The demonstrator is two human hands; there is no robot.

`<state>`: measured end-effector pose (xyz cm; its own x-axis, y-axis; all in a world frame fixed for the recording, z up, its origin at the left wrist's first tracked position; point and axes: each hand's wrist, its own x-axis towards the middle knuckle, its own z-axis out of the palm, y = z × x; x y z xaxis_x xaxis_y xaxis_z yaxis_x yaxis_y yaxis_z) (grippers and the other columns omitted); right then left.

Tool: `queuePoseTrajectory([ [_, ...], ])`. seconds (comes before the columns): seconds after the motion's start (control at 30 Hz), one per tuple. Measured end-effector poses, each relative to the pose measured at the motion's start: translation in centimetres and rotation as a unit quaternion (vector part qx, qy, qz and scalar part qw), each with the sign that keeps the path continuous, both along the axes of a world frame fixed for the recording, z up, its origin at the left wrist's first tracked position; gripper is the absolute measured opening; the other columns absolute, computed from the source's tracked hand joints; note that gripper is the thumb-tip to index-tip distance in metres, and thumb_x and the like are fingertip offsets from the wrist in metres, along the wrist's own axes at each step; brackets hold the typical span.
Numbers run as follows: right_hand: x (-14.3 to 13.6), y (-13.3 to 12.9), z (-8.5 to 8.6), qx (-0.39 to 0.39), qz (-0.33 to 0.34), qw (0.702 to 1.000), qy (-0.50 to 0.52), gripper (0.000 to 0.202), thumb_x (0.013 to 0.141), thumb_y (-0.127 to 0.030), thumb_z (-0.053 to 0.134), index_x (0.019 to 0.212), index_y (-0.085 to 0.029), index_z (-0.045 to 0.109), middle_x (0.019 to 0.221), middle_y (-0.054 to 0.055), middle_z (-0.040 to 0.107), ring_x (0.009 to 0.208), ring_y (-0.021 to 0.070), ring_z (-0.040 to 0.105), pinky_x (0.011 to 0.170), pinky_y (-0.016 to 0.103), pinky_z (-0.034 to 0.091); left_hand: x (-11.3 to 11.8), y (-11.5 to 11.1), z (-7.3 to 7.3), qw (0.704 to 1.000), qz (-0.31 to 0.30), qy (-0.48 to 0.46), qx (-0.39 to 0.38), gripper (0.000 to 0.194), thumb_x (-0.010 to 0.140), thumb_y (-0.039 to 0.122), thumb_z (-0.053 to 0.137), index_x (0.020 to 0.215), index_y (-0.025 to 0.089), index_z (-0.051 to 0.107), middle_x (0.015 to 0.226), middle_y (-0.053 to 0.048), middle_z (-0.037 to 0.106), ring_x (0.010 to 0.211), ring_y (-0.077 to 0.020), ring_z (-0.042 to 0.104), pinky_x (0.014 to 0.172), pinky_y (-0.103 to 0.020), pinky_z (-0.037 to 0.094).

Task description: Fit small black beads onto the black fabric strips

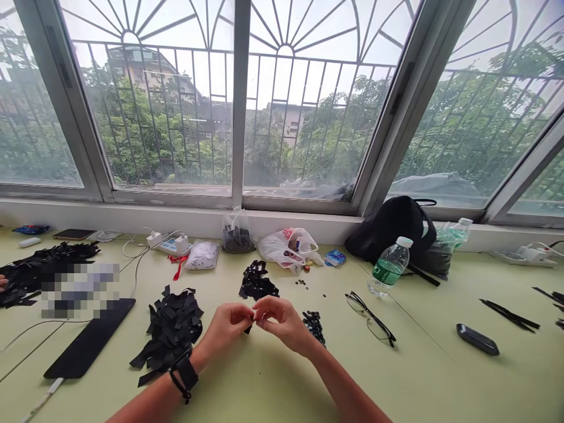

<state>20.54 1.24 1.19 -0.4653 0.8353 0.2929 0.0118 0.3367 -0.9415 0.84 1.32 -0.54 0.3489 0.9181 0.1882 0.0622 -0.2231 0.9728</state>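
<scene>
My left hand [227, 330] and my right hand [284, 324] meet over the table, thumbs and fingertips pinched together. A short black fabric strip [248, 330] pokes out below my left fingertips. What my right fingertips pinch is too small and hidden to make out. Left of my left hand lies a large pile of cut black strips [174, 323]. Behind my hands is a smaller pile of black strips [258, 283], partly covered by them. A heap of small, shiny black round pieces [314, 326] sits beside my right hand, partly behind its wrist.
Eyeglasses [370, 317] and a water bottle [390, 267] stand to the right, with a black case [477, 339] farther over. A cabled phone [90, 338] lies left. Plastic bags [288, 249] and a power strip [174, 244] line the windowsill. Another person's fingers [3, 282] show at far left.
</scene>
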Motion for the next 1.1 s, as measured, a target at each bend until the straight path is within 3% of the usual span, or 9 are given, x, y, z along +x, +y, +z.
queuePoseTrajectory([
  [0.1, 0.3, -0.3, 0.8, -0.023, 0.057, 0.997, -0.037, 0.026, 0.083, -0.041, 0.074, 0.096, -0.019, 0.073, 0.087, 0.005, 0.071, 0.084, 0.0198, 0.066, 0.078, 0.033, 0.052, -0.1, -0.3, 0.4, 0.999, 0.002, 0.019, 0.028, 0.022, 0.086, 0.034, 0.068, 0.087, 0.015, 0.079, 0.084, -0.008, 0.077, 0.076, -0.0213, 0.068, 0.07, -0.028, 0.051],
  [0.17, 1.1, 0.2, 1.4, -0.029, 0.032, 0.998, -0.043, 0.029, 0.084, -0.045, 0.072, 0.094, -0.018, 0.073, 0.085, 0.005, 0.071, 0.08, 0.019, 0.065, 0.073, 0.031, 0.051, -0.2, -0.5, 0.5, 0.998, 0.013, 0.034, 0.045, 0.022, 0.087, 0.034, 0.067, 0.089, 0.016, 0.079, 0.085, -0.008, 0.077, 0.077, -0.0217, 0.068, 0.071, -0.028, 0.052],
  [0.3, 4.5, 2.1, 2.0, 0.042, -0.134, 0.984, -0.112, 0.026, 0.09, -0.044, 0.061, 0.093, -0.019, 0.07, 0.081, 0.004, 0.069, 0.073, 0.0182, 0.061, 0.065, 0.028, 0.046, -0.2, -0.7, 0.9, 0.993, 0.039, 0.067, 0.091, 0.022, 0.088, 0.035, 0.066, 0.089, 0.019, 0.08, 0.086, -0.008, 0.077, 0.077, -0.022, 0.069, 0.07, -0.029, 0.053],
  [0.4, 7.9, 3.3, 1.6, 0.123, -0.314, 0.897, -0.287, 0.016, 0.087, -0.034, 0.06, 0.082, -0.021, 0.068, 0.074, 0.004, 0.066, 0.068, 0.018, 0.057, 0.064, 0.028, 0.04, -0.1, -0.9, 1.2, 0.986, 0.038, 0.094, 0.131, 0.021, 0.089, 0.035, 0.065, 0.087, 0.021, 0.081, 0.086, -0.008, 0.077, 0.078, -0.0225, 0.069, 0.069, -0.029, 0.053],
  [0.43, 8.9, 3.6, 1.3, 0.121, -0.335, 0.873, -0.333, 0.013, 0.084, -0.031, 0.061, 0.078, -0.021, 0.068, 0.073, 0.004, 0.067, 0.069, 0.0183, 0.058, 0.064, 0.027, 0.039, -0.1, -0.9, 1.3, 0.984, 0.037, 0.102, 0.142, 0.02, 0.089, 0.034, 0.065, 0.087, 0.022, 0.081, 0.086, -0.008, 0.077, 0.078, -0.0225, 0.069, 0.069, -0.029, 0.053],
  [0.5, 10.5, 3.9, 0.7, 0.091, -0.307, 0.869, -0.379, 0.012, 0.082, -0.028, 0.062, 0.075, -0.02, 0.068, 0.074, 0.004, 0.068, 0.068, 0.0182, 0.059, 0.064, 0.027, 0.039, -0.1, -1.1, 1.5, 0.98, 0.036, 0.114, 0.158, 0.02, 0.089, 0.034, 0.064, 0.088, 0.024, 0.081, 0.085, -0.007, 0.077, 0.078, -0.0226, 0.069, 0.069, -0.029, 0.053],
  [0.67, 12.1, 4.2, -0.1, 0.039, -0.206, 0.905, -0.369, 0.014, 0.077, -0.028, 0.064, 0.077, -0.017, 0.073, 0.077, 0.005, 0.07, 0.069, 0.0182, 0.061, 0.063, 0.026, 0.042, -0.1, -1.4, 1.6, 0.977, 0.037, 0.127, 0.17, 0.019, 0.091, 0.033, 0.063, 0.088, 0.024, 0.081, 0.085, -0.006, 0.077, 0.077, -0.0224, 0.069, 0.068, -0.029, 0.052],
  [0.87, 12.7, 4.4, -0.4, 0.031, -0.207, 0.894, -0.396, 0.012, 0.073, -0.028, 0.069, 0.076, -0.017, 0.074, 0.078, 0.005, 0.07, 0.07, 0.0184, 0.061, 0.064, 0.026, 0.042, -0.6, -1.3, 1.0, 0.963, 0.065, 0.114, 0.234, 0.019, 0.094, 0.027, 0.061, 0.096, 0.027, 0.08, 0.087, -0.006, 0.076, 0.08, -0.021, 0.069, 0.074, -0.029, 0.053],
  [1.1, 12.5, 4.5, -1.0, 0.014, -0.179, 0.896, -0.406, 0.011, 0.072, -0.023, 0.067, 0.077, -0.016, 0.073, 0.078, 0.005, 0.07, 0.071, 0.0174, 0.062, 0.061, 0.024, 0.042, -2.2, -2.8, 2.1, 0.886, 0.019, 0.14, 0.441, 0.043, 0.096, 0.009, 0.053, 0.129, 0.034, 0.067, 0.11, -0.008, 0.076, 0.098, -0.0224, 0.07, 0.087, -0.035, 0.053],
])
